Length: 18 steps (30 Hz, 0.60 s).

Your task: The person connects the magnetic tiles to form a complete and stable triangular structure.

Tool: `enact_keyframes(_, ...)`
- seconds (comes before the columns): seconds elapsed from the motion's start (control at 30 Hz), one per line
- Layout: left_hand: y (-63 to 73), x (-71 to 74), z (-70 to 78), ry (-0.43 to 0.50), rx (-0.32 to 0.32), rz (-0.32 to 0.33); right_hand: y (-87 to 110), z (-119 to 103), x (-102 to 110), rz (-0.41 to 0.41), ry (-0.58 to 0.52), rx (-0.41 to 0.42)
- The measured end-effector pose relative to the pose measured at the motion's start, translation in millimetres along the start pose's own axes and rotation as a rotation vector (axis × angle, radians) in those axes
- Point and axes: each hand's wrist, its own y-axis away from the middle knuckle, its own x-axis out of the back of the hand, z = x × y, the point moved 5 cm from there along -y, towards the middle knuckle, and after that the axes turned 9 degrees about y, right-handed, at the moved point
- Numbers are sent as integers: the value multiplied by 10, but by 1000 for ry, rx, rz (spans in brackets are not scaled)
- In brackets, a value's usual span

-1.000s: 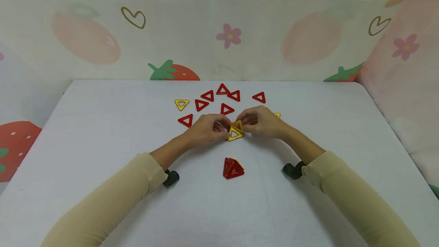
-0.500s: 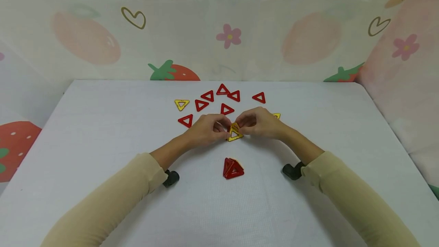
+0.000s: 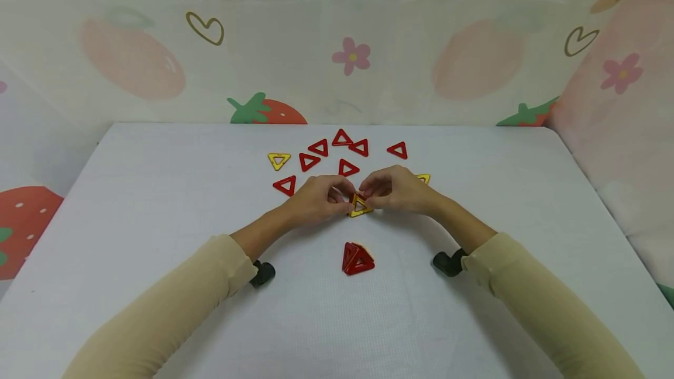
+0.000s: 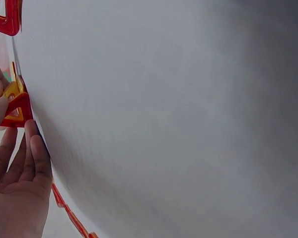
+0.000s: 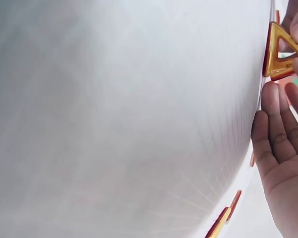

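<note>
Cluster of yellow and red triangles [image 3: 361, 213]: on desk [image 3: 184, 192], beyond red-faced pyramid [image 3: 359, 260] | left hand [image 3: 320, 199]: pinching its left side | right hand [image 3: 394, 190]: pinching its right side | advice: steady with left, align edges, press lightly with right

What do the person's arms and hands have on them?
The left sleeve and right sleeve are long, plain and beige. A small black gadget pokes out by each cuff: one at the left wrist, one at the right wrist. The left hand and right hand wear no gloves.
</note>
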Motion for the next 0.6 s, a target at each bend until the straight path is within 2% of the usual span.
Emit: enact_keyframes(0.6, -4, 8, -20, 2, 5, 6, 16, -30, -19, -24, 37, -18)
